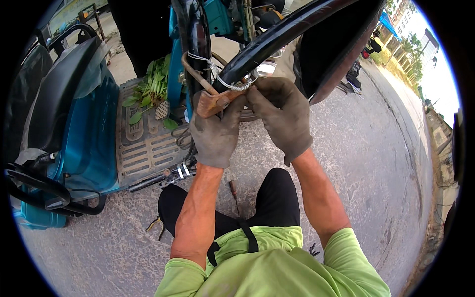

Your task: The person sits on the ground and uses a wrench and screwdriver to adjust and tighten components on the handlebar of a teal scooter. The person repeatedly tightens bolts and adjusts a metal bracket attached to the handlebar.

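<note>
– Where's the wire point(241, 87)?
– Twelve o'clock, coiled around the black tube point(277, 44); left hand point(215, 136) grasping rusty bracket point(210, 103), right hand's point(284, 114) grip unclear
– Finished?
– Coils wound; fastening can't be told

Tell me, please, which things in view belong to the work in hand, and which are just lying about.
Belong to the work:
left hand, holding the rusty bracket
right hand, at the wire wound on the black tube

Just lying about, it seems:
leafy greens on the footboard
screwdriver on the ground, perhaps kept ready
</note>
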Available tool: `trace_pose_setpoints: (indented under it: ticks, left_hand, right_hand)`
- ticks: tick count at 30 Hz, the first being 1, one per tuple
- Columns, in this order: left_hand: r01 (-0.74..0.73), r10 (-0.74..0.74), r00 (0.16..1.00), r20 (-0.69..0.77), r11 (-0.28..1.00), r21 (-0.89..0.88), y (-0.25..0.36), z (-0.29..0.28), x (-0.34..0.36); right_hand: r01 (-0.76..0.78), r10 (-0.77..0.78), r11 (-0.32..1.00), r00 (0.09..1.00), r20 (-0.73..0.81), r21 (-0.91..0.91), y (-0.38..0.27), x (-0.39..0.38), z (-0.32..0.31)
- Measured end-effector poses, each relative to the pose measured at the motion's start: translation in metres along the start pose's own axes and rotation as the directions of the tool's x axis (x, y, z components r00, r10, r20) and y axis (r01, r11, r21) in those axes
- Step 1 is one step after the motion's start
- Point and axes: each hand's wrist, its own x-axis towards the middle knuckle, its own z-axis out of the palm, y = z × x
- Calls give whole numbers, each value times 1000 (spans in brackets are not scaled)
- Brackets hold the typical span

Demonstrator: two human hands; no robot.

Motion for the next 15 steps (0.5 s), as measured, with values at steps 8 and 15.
trace_pose_setpoints:
  ticks: [8,15]
  left_hand:
    - [50,-50,999,21,999,-8,2,-3,0]
    - [25,-23,999,38,999,-43,1,-5,1]
  right_hand:
    - [141,-139,977,990,20,-162,3,-1,-2]
    - [283,-293,939,956,-22,-198,13,0,2]
